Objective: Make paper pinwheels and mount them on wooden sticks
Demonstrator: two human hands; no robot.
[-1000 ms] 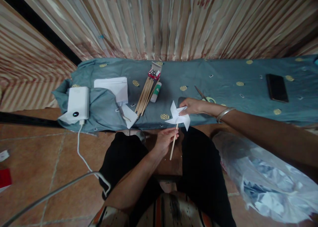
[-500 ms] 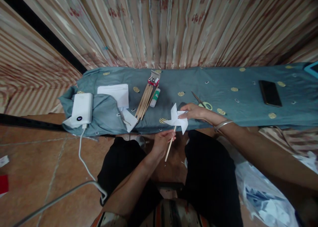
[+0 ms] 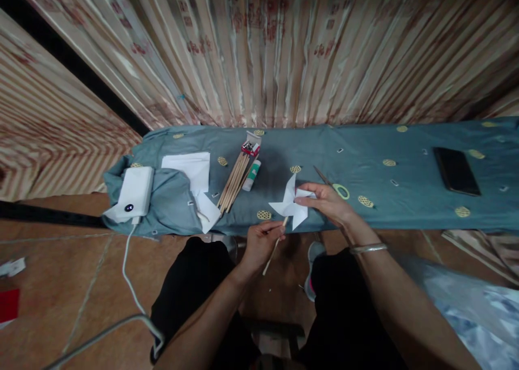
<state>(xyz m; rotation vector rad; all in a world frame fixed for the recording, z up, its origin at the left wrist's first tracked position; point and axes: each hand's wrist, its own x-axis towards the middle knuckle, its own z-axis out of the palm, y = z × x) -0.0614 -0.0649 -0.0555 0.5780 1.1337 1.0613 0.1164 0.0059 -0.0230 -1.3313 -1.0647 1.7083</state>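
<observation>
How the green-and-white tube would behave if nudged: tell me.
The green-and-white tube would probably roll, since it looks round and lies on its side. Leftward, the wooden sticks beside it might stop it soon. It seems likely stiff, its outline straight on the cloth.

Home rm, apparently, patterned pleated curtains point(image 3: 263, 73), brown tiled flr point(image 3: 52, 273), blue-green tbl cloth w/ yellow motifs point(image 3: 279, 154)

Sticks point(image 3: 234, 183) lie left of the pinwheel point(image 3: 288, 201), perhaps touching the glue stick point(image 3: 252, 175).
</observation>
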